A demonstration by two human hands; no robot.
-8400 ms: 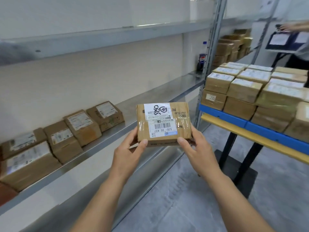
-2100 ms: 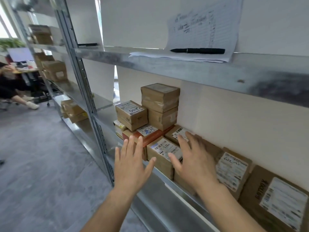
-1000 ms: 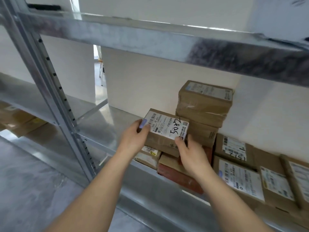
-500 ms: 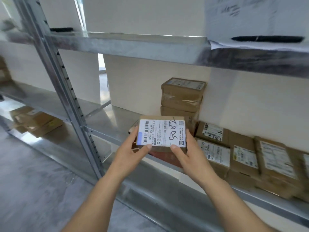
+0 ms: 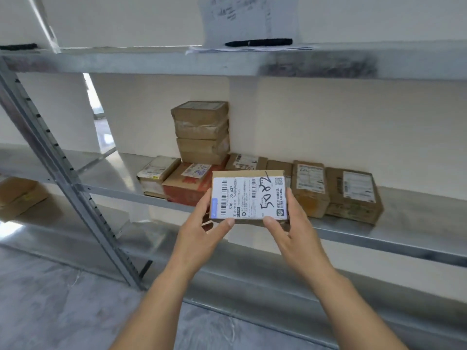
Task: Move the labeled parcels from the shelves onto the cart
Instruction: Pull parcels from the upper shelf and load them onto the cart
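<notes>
A grey, marble-patterned floor [image 5: 50,311] is seen below the long galvanised metal middle shelf [image 5: 404,213]. A slanted perforated steel post [image 5: 63,178] is standing at the left end of this shelf.

In front of the middle shelf, clear of its front edge, a flat brown cardboard parcel with a large white label [image 5: 249,198] is held in the air by both hands. It is gripped at its left end by the left hand [image 5: 199,238], the thumb pressed on the lower edge and the fingers curled round the side. The right end is gripped by the right hand [image 5: 293,236] in the same manner. "5082" is written by hand on the label.

On the middle shelf, behind the held parcel, a red-and-brown carton [image 5: 187,188] and a pale taped box [image 5: 156,173] are laid side by side. A stack of brown taped parcels [image 5: 202,132] is set behind them, near the cream wall [image 5: 353,122]. Further right on the same shelf, two brown labelled boxes [image 5: 309,188] are placed beside each other.

Above the middle shelf an upper metal shelf [image 5: 151,63] is fixed, where a black pen [image 5: 259,42] is lying on white written sheets [image 5: 240,16].
</notes>
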